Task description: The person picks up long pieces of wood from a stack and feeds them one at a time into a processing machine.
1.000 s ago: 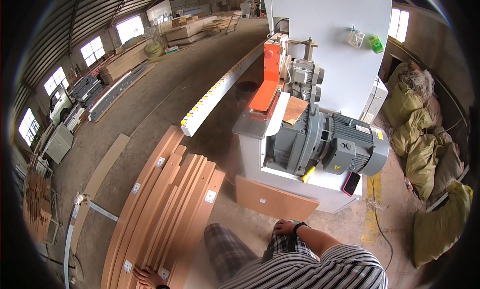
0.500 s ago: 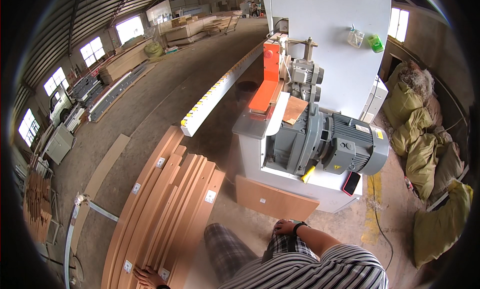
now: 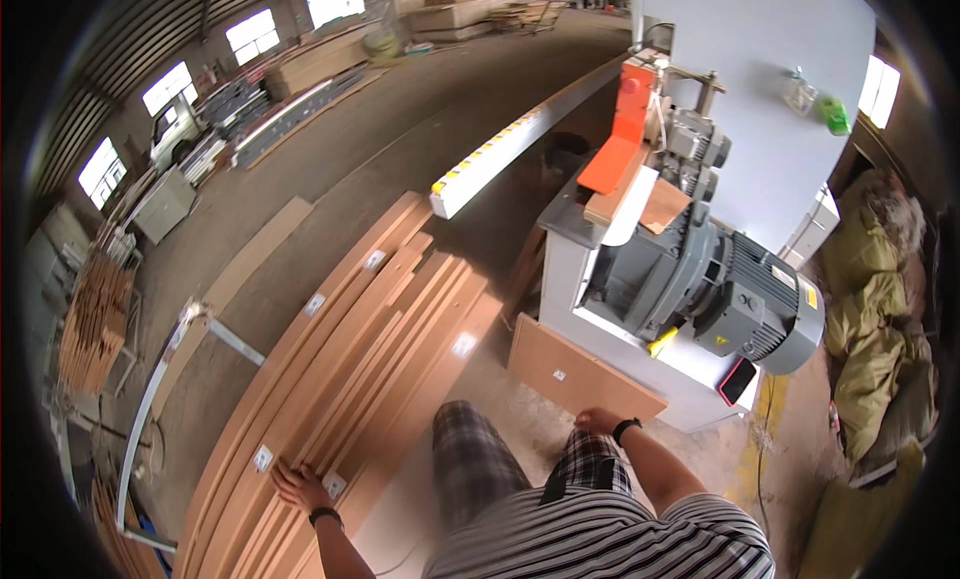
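Note:
My left hand (image 3: 301, 487) lies on the stack of brown wood-coloured boards (image 3: 345, 379), its fingers stretched out and a little apart, not gripping any board. A dark band circles its wrist. The boards are long, lie side by side at uneven heights and carry small white labels (image 3: 263, 458). My right hand (image 3: 600, 421) is above my right knee, its fingers curled in, with nothing visible in them. It also has a dark wristband (image 3: 627, 431). Just beyond it a short brown panel (image 3: 575, 371) leans against the machine base.
Ahead to the right stands a white machine (image 3: 770, 109) with a grey motor (image 3: 745, 304), an orange guard (image 3: 630, 129) and a phone (image 3: 737, 382) on its base. A long white rail (image 3: 520, 144) runs away from me. Filled sacks (image 3: 870, 349) line the right; a metal frame (image 3: 140, 434) stands left.
My view has turned left, shifting the scene rightward. My left hand has slid farther forward onto the boards, its forearm now showing. My right hand has risen off the knee and its fingers have curled.

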A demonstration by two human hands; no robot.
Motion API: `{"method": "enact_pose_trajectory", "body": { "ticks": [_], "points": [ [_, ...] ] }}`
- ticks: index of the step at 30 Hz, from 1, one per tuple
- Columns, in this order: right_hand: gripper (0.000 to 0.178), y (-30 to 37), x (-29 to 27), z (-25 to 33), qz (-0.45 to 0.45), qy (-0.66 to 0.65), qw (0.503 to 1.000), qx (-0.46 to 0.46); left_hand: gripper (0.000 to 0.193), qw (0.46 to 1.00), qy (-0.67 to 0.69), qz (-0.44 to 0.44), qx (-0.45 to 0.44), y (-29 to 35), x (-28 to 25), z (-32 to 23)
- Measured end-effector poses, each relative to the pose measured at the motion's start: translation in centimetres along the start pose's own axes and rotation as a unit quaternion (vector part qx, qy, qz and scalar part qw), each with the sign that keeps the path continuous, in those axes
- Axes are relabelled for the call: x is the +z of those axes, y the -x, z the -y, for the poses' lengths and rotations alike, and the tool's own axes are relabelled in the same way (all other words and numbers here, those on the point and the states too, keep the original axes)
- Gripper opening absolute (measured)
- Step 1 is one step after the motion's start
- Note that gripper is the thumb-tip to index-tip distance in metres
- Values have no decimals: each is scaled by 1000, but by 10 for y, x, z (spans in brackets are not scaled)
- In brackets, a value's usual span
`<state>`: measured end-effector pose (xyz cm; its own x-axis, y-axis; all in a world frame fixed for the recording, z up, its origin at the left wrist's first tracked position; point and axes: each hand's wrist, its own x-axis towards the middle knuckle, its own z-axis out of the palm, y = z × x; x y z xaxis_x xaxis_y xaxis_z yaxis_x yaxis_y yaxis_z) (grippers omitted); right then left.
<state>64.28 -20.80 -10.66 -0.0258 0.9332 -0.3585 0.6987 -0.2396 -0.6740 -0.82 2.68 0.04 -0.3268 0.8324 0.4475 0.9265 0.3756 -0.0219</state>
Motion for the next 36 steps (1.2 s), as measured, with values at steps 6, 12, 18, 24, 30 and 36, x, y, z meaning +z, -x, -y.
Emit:
{"method": "enact_pose_trajectory", "body": {
  "ticks": [6, 12, 18, 24, 30, 36],
  "points": [
    [26, -34, -131, 101, -258, -486, 835, 12, 58, 999, 12, -26, 13, 5, -3, 10],
    [34, -37, -244, 197, -277, -628, 721, -96, 54, 997, -39, -57, 16, 8, 0, 20],
    [29, -48, -255, 227, -306, -539, 783, -56, 57, 998, -64, -2, 0, 6, 6, 14],
    [40, -34, -214, 246, -265, -553, 785, -86, 58, 996, -85, 10, 6, 5, 15, 25],
    [38, -18, -209, 257, -184, -568, 802, -17, 55, 997, 69, 4, 23, 12, -13, -2],
    [34, -27, -224, 258, -273, -551, 788, -25, 39, 851, 483, 192, 78, 71, -32, -61]
  ]
}}
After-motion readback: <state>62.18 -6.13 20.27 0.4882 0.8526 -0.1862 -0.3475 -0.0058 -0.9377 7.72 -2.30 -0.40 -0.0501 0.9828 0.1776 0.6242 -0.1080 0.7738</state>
